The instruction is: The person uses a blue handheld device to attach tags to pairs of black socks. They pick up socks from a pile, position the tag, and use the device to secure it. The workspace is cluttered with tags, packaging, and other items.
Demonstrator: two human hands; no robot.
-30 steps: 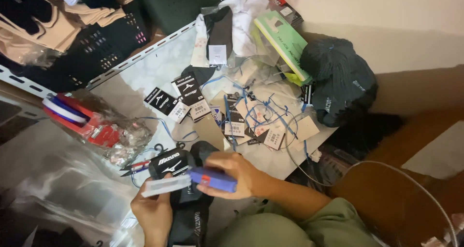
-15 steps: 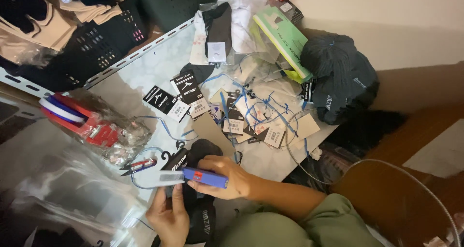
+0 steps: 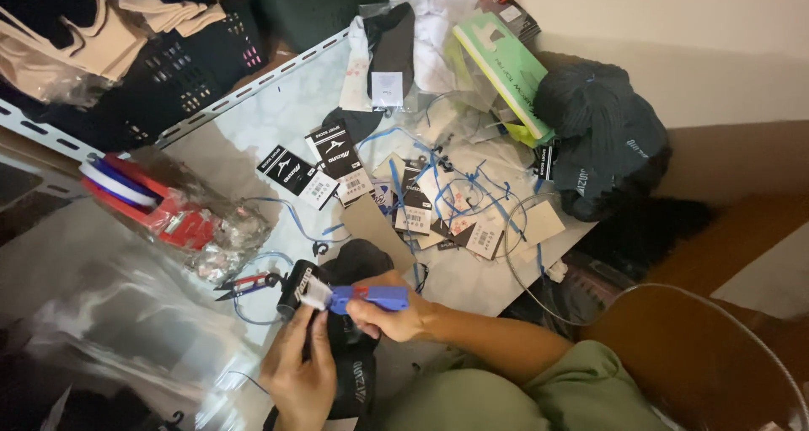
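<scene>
Socks, black and folded as a pair, lie at the near edge of the surface, about 6 o'clock in the view, running from a rolled top with a black card band at roughly 10 o'clock down toward the person at 5 o'clock; that is their long axis, and the banded end points away from the body. A blue tagging gun is gripped in the right hand, fingers wrapped round its body; it lies nearly level, its long axis running 3 to 9 o'clock with the nose toward 9, touching a small white tag at the band. The left hand comes up from 6 o'clock and pinches that tag and the sock top between narrow fingers. As a judgement, the work looks about midway for this pair: the card band is already on, the gun is set against it, but whether the fastener has gone through cannot be told. Much seems left overall: loose tags with blue strings are scattered at 12 o'clock, a dark heap of socks sits at 2 o'clock, and snips lie just beside the pair at 9 o'clock.
</scene>
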